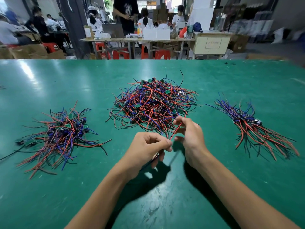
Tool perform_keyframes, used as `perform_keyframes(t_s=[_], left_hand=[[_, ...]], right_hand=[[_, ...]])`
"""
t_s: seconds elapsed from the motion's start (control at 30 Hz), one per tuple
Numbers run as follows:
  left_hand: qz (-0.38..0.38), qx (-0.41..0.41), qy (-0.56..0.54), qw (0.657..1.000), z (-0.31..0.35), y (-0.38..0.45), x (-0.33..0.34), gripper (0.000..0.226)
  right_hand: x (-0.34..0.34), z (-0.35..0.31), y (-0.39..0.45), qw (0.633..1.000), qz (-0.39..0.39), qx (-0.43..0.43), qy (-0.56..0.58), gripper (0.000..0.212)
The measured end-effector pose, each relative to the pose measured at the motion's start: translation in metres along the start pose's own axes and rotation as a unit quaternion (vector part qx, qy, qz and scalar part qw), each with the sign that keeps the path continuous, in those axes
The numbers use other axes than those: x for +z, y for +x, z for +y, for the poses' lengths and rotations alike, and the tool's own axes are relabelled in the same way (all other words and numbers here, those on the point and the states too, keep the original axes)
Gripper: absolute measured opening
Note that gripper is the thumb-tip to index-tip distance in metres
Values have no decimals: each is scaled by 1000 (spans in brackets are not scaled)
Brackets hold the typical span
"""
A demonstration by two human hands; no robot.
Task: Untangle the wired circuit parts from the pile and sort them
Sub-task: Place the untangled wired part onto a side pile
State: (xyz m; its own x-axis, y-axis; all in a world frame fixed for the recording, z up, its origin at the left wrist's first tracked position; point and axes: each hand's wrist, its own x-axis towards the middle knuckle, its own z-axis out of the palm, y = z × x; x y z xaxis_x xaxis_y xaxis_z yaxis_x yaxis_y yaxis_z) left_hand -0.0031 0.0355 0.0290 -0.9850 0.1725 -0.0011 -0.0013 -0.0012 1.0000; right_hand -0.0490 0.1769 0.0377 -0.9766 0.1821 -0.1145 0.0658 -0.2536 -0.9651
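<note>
Left of central pile (153, 104): loose heap (61, 134) | near edge of central pile: your left hand (146, 149) and right hand (189, 134) pinch one part's red lead (177, 129) – judged light, limp, snag-prone; grip near board, ease out | right: aligned bundle (254, 129).

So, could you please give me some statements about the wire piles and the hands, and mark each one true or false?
1. Three heaps of wired parts lie on the green table. True.
2. The middle pile is the smallest. False: it is the largest.
3. Both the left hand and the right hand hold a red wire. True.
4. The right bundle is a random tangle. False: its wires lie roughly parallel.
5. The left pile holds only red wires. False: blue and black ones too.
</note>
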Motion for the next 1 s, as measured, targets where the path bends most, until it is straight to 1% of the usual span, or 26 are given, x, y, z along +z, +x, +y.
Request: perform_keyframes(t_s=[0.1,0.2,0.27,0.33,0.4,0.47,0.53,0.6,0.67,0.77,0.93,1.0], left_hand=[[-25,-16,-22,999,2,-3,2,17],[-11,-22,-19,1000,2,-5,3,14],[0,-25,-23,999,2,-4,2,13],[4,-25,-28,999,2,-4,1,12],[7,-20,-35,999,2,-4,-1,12],[17,-15,-47,999,3,-4,-3,13],[31,-6,-57,998,4,-4,-6,16],[43,11,-52,998,6,-4,-7,17],[48,29,-37,998,7,-4,-7,17],[27,35,-20,999,10,-5,-8,20],[-52,15,14,998,13,-8,-8,20],[-60,14,19,998,12,-8,-7,18]], right_hand=[[-4,-2,5,995,-11,43,89,25],[-10,-5,7,980,-57,109,155,25],[-14,-8,7,964,-85,150,205,26],[-16,-10,6,960,-98,150,217,26],[-17,-12,6,980,-101,90,148,25],[-16,-12,3,991,-120,26,60,31],[-11,-9,-4,987,-159,-17,-14,38],[-5,-3,-13,971,-201,-76,-102,37],[1,4,-19,958,-219,-115,-142,37],[2,1,-18,972,-190,-86,-108,34],[-12,-15,-1,995,-90,-23,-29,26],[-16,-19,5,998,-66,-19,1,25]])
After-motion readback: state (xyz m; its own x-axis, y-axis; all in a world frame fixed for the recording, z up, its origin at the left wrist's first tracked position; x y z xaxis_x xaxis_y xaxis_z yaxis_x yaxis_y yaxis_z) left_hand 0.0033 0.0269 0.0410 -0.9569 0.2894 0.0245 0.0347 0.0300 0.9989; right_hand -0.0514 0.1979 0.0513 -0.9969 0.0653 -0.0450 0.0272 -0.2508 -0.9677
